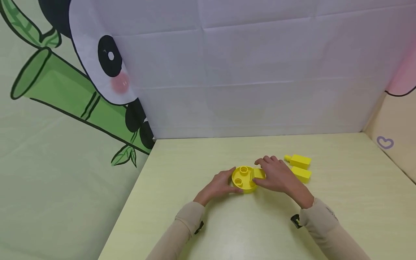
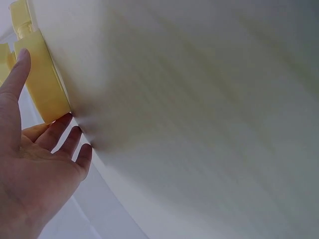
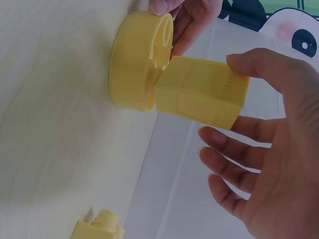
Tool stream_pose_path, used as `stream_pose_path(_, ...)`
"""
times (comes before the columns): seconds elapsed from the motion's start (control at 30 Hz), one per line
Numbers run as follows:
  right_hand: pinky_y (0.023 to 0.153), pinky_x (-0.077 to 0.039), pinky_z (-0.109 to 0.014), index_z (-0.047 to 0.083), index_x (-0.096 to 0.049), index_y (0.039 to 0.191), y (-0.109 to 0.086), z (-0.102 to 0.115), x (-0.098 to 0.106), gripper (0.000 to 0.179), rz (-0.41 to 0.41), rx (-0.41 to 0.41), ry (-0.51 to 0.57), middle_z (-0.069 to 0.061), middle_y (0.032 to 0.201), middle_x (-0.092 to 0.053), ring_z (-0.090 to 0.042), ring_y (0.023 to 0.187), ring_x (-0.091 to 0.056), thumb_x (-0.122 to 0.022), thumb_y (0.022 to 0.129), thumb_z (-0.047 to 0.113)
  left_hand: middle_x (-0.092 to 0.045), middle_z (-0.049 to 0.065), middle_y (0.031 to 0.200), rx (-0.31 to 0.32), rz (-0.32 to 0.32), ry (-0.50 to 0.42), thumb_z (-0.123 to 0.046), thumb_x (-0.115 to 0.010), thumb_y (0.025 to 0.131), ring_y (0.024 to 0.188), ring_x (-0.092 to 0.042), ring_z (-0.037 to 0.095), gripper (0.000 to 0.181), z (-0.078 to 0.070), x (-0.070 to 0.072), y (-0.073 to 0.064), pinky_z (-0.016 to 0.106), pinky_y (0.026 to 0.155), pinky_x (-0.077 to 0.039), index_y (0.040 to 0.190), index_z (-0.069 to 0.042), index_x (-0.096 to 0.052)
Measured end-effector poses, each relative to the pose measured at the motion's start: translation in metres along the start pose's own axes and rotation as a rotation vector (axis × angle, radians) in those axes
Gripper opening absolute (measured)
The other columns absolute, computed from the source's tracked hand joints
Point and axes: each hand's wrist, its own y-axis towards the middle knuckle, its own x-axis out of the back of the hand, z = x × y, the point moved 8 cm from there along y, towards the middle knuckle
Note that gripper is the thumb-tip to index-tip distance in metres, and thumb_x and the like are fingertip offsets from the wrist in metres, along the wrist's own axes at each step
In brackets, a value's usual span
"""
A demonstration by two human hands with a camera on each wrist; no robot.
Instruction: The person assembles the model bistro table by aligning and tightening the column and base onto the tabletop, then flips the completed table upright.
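A round yellow base [image 1: 246,186] with a raised rim and ring-shaped sockets sits on the table. My left hand [image 1: 219,183] holds its left side, thumb on the near edge and fingers round the far one. Over the base's right part, my right hand [image 1: 277,175] pinches a yellow rectangular block [image 3: 203,92] between thumb and fingers. In the right wrist view the block's narrow end meets the base [image 3: 129,64] at a socket; how deep it sits is hidden. The left wrist view shows my thumb against the base's side [image 2: 44,82].
Two more yellow blocks lie right of my right hand: one farther back with a knob at its end [image 1: 300,161], one nearer [image 1: 302,174], partly behind my wrist. A white cloth [image 1: 247,90] with a printed panda borders the table's [image 1: 195,155] far edge.
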Motion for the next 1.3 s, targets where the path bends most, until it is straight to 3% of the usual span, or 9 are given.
stream_pose_path(0.17,0.069,-0.050,-0.043,0.002,-0.067,0.099,-0.001,0.000,0.002,0.035,-0.014,-0.010,-0.066,-0.003,0.084,-0.061,-0.024,0.076,-0.054,-0.078,0.089,0.034,-0.044,0.015,0.159,-0.007,-0.001,0.018,-0.046,-0.083,0.088,0.146,-0.040,0.032,0.097,0.000,-0.001,0.002,0.049,0.119,-0.032,0.160,-0.002,-0.035)
stream_pose_path(0.3,0.060,-0.045,-0.038,0.006,-0.058,0.085,0.000,0.003,-0.001,0.042,-0.068,-0.010,-0.129,0.001,0.067,-0.050,-0.021,0.063,-0.048,-0.080,0.090,0.042,-0.043,0.013,0.159,-0.011,0.001,0.028,-0.045,-0.083,0.088,0.147,-0.039,0.032,0.097,0.000,-0.002,0.002,0.050,0.119,-0.031,0.161,-0.003,-0.034)
stream_pose_path(0.4,0.062,-0.047,-0.040,0.006,-0.059,0.089,0.000,0.004,-0.001,0.045,-0.043,-0.042,-0.137,0.000,0.068,-0.053,-0.021,0.064,-0.051,-0.077,0.091,0.047,-0.043,0.013,0.160,-0.015,-0.002,0.021,-0.045,-0.083,0.088,0.147,-0.039,0.032,0.097,-0.001,-0.001,0.001,0.050,0.119,-0.032,0.161,-0.003,-0.034)
stream_pose_path(0.53,0.066,-0.049,-0.042,0.004,-0.065,0.094,-0.004,0.004,0.005,0.037,-0.012,-0.085,-0.089,0.000,0.074,-0.060,-0.022,0.068,-0.055,-0.075,0.090,0.040,-0.044,0.014,0.159,-0.014,-0.003,0.017,-0.046,-0.083,0.088,0.146,-0.040,0.032,0.097,-0.001,-0.001,0.002,0.049,0.119,-0.033,0.160,-0.002,-0.035)
stream_pose_path(0.7,0.056,-0.043,-0.036,0.007,-0.056,0.078,-0.003,0.006,0.007,0.042,-0.045,-0.080,-0.104,0.000,0.062,-0.050,-0.019,0.056,-0.047,-0.073,0.094,0.042,-0.044,0.015,0.158,-0.016,-0.009,0.023,-0.044,-0.084,0.088,0.146,-0.040,0.033,0.097,-0.002,0.000,0.001,0.051,0.119,-0.032,0.160,-0.002,-0.035)
stream_pose_path(0.83,0.067,-0.051,-0.044,0.001,-0.064,0.098,-0.004,0.003,0.002,0.048,-0.031,-0.072,-0.079,-0.007,0.081,-0.064,-0.026,0.070,-0.059,-0.072,0.094,0.049,-0.044,0.015,0.159,-0.017,0.001,0.018,-0.044,-0.083,0.089,0.146,-0.040,0.033,0.096,-0.002,-0.001,0.000,0.053,0.119,-0.031,0.160,-0.001,-0.035)
stream_pose_path(0.97,0.080,-0.052,-0.050,-0.002,-0.062,0.129,-0.007,0.004,0.000,0.052,-0.017,0.012,0.006,-0.012,0.105,-0.064,-0.031,0.091,-0.058,-0.076,0.093,0.033,-0.044,0.015,0.158,-0.009,0.004,0.013,-0.045,-0.083,0.088,0.146,-0.040,0.033,0.096,-0.003,-0.001,0.000,0.053,0.119,-0.031,0.160,-0.001,-0.035)
stream_pose_path(1.07,0.077,-0.051,-0.047,-0.001,-0.064,0.127,-0.007,0.004,-0.001,0.045,-0.029,0.066,0.022,-0.010,0.103,-0.062,-0.029,0.089,-0.055,-0.077,0.093,0.025,-0.044,0.015,0.158,-0.007,0.001,0.009,-0.045,-0.083,0.088,0.146,-0.041,0.032,0.096,-0.003,0.000,0.000,0.052,0.119,-0.032,0.159,-0.001,-0.036)
stream_pose_path(1.3,0.080,-0.051,-0.051,-0.001,-0.065,0.122,-0.003,0.003,-0.004,0.055,-0.073,0.033,-0.042,-0.013,0.105,-0.066,-0.034,0.094,-0.060,-0.076,0.093,0.045,-0.045,0.015,0.158,-0.001,0.000,0.012,-0.044,-0.083,0.088,0.146,-0.041,0.032,0.096,-0.001,-0.001,-0.001,0.050,0.118,-0.033,0.160,-0.002,-0.036)
